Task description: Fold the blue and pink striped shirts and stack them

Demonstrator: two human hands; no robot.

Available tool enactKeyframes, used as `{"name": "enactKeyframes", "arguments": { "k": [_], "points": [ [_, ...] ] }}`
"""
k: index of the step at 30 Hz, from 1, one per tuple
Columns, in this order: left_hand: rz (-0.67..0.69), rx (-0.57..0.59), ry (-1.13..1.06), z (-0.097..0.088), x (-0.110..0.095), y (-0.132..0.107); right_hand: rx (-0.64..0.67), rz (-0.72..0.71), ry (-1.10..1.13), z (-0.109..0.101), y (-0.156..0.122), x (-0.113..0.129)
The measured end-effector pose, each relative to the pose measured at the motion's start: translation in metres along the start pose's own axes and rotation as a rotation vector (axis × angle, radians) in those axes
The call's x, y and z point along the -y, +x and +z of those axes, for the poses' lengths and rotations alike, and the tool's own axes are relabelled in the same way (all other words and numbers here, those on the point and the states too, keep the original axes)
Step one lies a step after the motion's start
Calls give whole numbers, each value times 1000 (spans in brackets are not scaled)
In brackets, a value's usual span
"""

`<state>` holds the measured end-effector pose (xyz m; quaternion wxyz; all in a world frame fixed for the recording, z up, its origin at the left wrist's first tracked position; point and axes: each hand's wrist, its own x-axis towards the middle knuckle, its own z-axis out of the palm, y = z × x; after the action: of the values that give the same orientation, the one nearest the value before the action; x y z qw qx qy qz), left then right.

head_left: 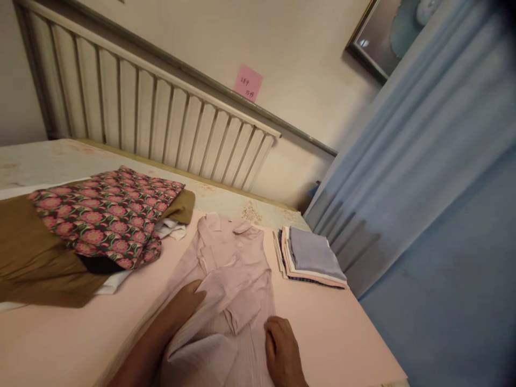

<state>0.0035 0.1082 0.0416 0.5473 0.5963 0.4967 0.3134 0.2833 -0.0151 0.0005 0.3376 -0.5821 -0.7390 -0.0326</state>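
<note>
A pale pink collared shirt (242, 290) lies lengthwise in front of me, its collar at the far end and its sleeves folded in over the body. My left hand (185, 306) is closed on fabric at the shirt's left side, and the cloth bulges up beside the wrist. At the right edge, my right hand (282, 346) has its fingers curled against the shirt's side; the fingertips are partly hidden. The near end of the shirt runs out of view at the bottom.
A stack of folded clothes (316, 252) with a grey-blue piece on top sits to the right. Left lies a loose heap with a floral garment (108, 215) over a brown one (44, 269). Beneath is a pink sheet (330, 328). A radiator (161, 113) and blue curtain (423, 177) stand behind.
</note>
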Motion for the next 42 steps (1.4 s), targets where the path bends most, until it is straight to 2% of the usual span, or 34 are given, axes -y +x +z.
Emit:
{"name": "enactKeyframes", "arguments": {
  "k": [6, 15, 20, 30, 37, 42],
  "points": [
    [9, 35, 14, 1, 1, 1, -23, -7, 13, 0, 0, 1],
    [29, 7, 63, 1, 0, 2, -7, 14, 9, 2, 0, 0],
    [32, 32, 24, 1, 1, 2, -2, 10, 14, 3, -2, -2],
    [17, 32, 135, 1, 1, 2, -4, -7, 6, 2, -1, -3],
    [53, 37, 147, 2, 8, 6, -18, -6, -3, 2, -1, -2],
    [39, 40, 161, 1, 5, 5, -10, -4, -4, 1, -1, -1]
  ]
}}
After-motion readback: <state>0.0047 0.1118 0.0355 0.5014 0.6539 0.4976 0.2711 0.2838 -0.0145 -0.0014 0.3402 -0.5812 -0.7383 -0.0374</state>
